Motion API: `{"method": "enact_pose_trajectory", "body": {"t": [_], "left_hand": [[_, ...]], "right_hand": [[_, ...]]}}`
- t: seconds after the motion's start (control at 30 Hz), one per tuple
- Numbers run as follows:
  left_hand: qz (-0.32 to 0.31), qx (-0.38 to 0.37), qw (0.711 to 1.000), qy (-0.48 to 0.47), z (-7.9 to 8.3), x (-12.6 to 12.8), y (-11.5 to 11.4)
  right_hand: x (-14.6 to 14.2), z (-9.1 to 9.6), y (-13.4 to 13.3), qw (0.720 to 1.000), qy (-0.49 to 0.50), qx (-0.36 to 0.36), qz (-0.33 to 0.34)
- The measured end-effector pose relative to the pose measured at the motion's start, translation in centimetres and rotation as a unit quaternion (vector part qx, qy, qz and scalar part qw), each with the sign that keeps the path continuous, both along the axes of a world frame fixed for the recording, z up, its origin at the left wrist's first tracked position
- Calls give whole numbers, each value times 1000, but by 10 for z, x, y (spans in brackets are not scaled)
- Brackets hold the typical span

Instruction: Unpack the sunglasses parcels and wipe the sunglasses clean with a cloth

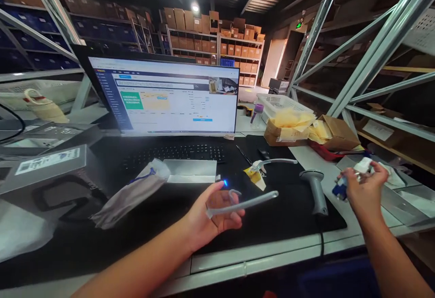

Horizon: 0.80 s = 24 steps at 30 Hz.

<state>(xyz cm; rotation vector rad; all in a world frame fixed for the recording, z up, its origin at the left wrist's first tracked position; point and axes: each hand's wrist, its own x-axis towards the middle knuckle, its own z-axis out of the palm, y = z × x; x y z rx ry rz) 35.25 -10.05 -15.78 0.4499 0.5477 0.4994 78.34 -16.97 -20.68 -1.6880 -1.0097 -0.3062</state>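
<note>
My left hand is closed around a long grey tube-like part with a small loop near the fingers, held level above the black desk mat. My right hand is pinched on a small white and blue object, raised over the desk's right side. A second grey curved part lies on the mat by a yellow tag. A grey handheld barcode scanner rests on the mat between my hands.
A monitor and black keyboard stand ahead. A grey plastic bag lies left of centre, a grey box further left. Cardboard boxes with yellow bags and a white basket sit at the right. Metal shelving surrounds the desk.
</note>
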Motion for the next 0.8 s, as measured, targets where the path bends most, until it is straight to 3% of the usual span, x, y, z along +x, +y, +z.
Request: {"method": "enact_pose_trajectory", "body": {"t": [0.07,0.13,0.27,0.5,0.8], "left_hand": [[4,-4,1000,18,2,4,0],[6,-17,999,42,4,8,1],[-9,-33,996,86,3,16,5],[-49,-23,996,75,-3,15,8],[-59,-24,995,80,-7,13,14]], "right_hand": [[-59,3,-22,991,55,-44,114],[-115,3,-38,970,35,-99,218],[-187,3,-41,934,-84,-201,282],[-222,18,-16,907,-94,-220,346],[-235,18,-12,921,-94,-240,291]]}}
